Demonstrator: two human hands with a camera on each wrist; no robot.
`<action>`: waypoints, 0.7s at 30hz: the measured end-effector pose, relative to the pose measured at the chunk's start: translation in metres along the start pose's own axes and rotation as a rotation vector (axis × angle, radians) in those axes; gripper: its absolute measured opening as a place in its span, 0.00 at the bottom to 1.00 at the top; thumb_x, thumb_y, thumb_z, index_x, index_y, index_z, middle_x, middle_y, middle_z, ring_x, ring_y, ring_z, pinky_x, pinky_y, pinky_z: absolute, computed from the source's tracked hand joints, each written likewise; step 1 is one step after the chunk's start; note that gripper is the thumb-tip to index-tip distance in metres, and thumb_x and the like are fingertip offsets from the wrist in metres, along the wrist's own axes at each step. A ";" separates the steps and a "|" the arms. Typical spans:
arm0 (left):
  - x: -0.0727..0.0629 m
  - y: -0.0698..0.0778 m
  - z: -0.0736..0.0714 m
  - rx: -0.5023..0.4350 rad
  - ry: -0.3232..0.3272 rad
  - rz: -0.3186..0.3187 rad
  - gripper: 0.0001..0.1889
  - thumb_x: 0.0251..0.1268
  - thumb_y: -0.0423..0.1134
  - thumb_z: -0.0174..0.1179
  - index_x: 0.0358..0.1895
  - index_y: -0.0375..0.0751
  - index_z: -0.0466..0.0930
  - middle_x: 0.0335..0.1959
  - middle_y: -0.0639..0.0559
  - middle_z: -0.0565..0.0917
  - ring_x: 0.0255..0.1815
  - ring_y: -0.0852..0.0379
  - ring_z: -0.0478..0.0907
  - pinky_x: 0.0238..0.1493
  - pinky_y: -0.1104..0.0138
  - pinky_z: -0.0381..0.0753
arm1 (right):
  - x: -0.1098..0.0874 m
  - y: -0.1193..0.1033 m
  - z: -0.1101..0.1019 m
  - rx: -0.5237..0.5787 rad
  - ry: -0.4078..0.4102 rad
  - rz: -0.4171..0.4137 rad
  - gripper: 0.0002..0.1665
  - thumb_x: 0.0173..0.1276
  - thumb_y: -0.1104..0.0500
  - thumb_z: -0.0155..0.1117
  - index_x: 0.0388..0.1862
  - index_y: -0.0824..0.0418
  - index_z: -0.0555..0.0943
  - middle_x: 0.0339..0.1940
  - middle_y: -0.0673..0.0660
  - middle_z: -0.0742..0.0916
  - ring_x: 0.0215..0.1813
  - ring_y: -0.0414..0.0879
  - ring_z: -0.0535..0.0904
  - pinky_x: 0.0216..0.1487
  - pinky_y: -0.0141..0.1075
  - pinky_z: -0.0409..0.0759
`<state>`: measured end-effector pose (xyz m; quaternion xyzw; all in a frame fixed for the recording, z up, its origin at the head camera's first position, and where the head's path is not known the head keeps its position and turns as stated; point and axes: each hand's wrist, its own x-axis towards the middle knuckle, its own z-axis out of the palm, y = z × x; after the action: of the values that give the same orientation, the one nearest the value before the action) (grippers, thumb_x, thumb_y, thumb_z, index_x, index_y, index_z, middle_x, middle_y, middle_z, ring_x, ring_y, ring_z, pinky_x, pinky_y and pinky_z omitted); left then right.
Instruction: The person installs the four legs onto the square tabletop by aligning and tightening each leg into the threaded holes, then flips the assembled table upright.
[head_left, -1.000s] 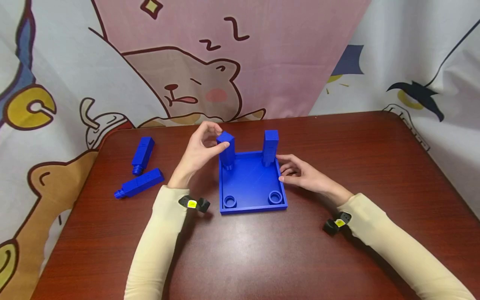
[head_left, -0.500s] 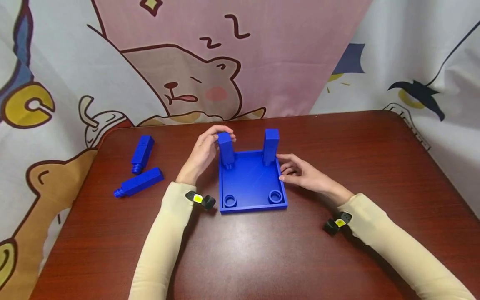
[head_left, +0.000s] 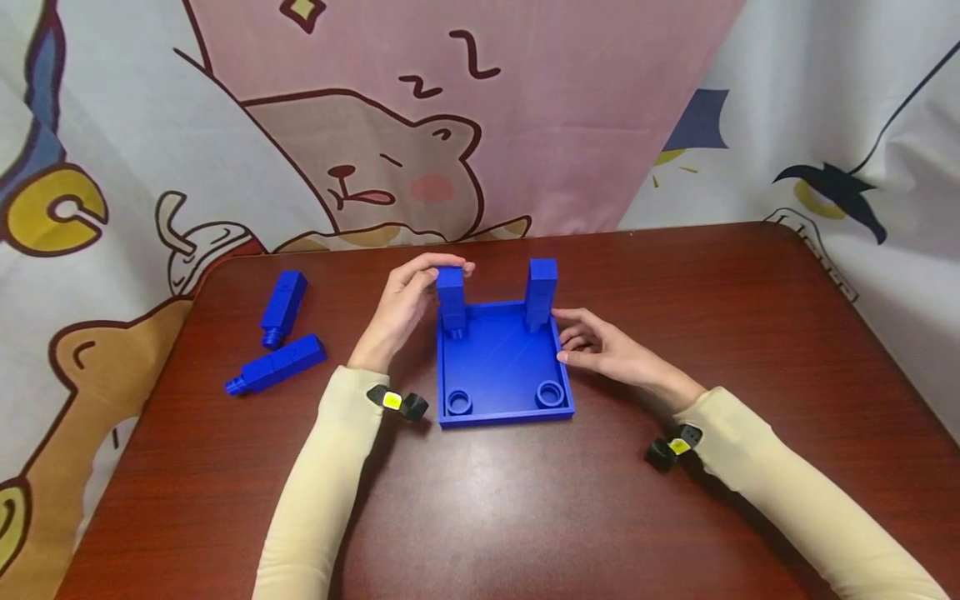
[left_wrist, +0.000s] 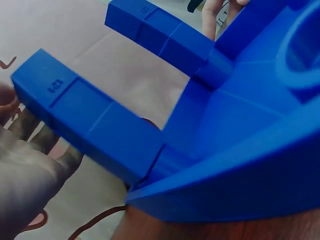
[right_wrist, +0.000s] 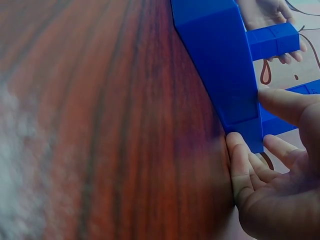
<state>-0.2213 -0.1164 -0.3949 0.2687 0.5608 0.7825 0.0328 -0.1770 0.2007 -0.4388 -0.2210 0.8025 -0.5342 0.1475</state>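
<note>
A square blue tray-like base (head_left: 495, 367) with a raised rim lies on the table. A square blue post (head_left: 452, 296) stands upright at its back left corner, its lower end in a socket. My left hand (head_left: 401, 308) is at that post, thumb near the top left edge and fingers reaching behind it. In the left wrist view, the fingers (left_wrist: 42, 142) lie along the post's far side, partly hidden. A second upright post (head_left: 540, 292) stands at the back right corner. My right hand (head_left: 611, 350) holds the base's right wall, thumb and fingertips against it and the other fingers curled.
Two loose blue posts, one farther back (head_left: 283, 307) and one nearer (head_left: 277, 365), lie at the left with threaded ends showing. Round sockets sit in the base's front left (head_left: 459, 403) and front right (head_left: 550, 394) corners. A patterned curtain (head_left: 570, 117) hangs behind the table.
The back left post has turned, so a flat face now points forward. My left thumb has moved from its front to its left side, fingers swinging behind. The right hand stays put.
</note>
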 end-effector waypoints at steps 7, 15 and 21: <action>-0.009 0.026 -0.006 0.162 0.141 0.079 0.14 0.68 0.24 0.50 0.54 0.22 0.74 0.55 0.32 0.78 0.58 0.39 0.73 0.60 0.53 0.69 | 0.000 0.000 0.000 -0.005 -0.001 -0.002 0.37 0.64 0.68 0.66 0.70 0.66 0.63 0.44 0.64 0.81 0.49 0.53 0.77 0.46 0.35 0.76; -0.016 0.027 -0.001 0.455 0.098 -0.041 0.19 0.61 0.21 0.60 0.56 0.27 0.73 0.52 0.37 0.78 0.53 0.45 0.75 0.55 0.55 0.73 | 0.000 0.002 -0.001 -0.017 0.004 -0.011 0.36 0.65 0.68 0.65 0.70 0.66 0.63 0.44 0.64 0.81 0.49 0.53 0.77 0.45 0.34 0.76; -0.017 0.017 -0.001 0.458 0.073 -0.018 0.18 0.64 0.20 0.56 0.57 0.28 0.73 0.55 0.37 0.78 0.55 0.48 0.74 0.59 0.51 0.69 | 0.000 0.001 0.000 -0.010 0.010 -0.010 0.37 0.64 0.68 0.66 0.70 0.65 0.64 0.43 0.64 0.81 0.48 0.52 0.77 0.45 0.34 0.76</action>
<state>-0.2031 -0.1293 -0.3861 0.2357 0.7269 0.6436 -0.0421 -0.1774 0.2009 -0.4403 -0.2230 0.8048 -0.5320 0.1397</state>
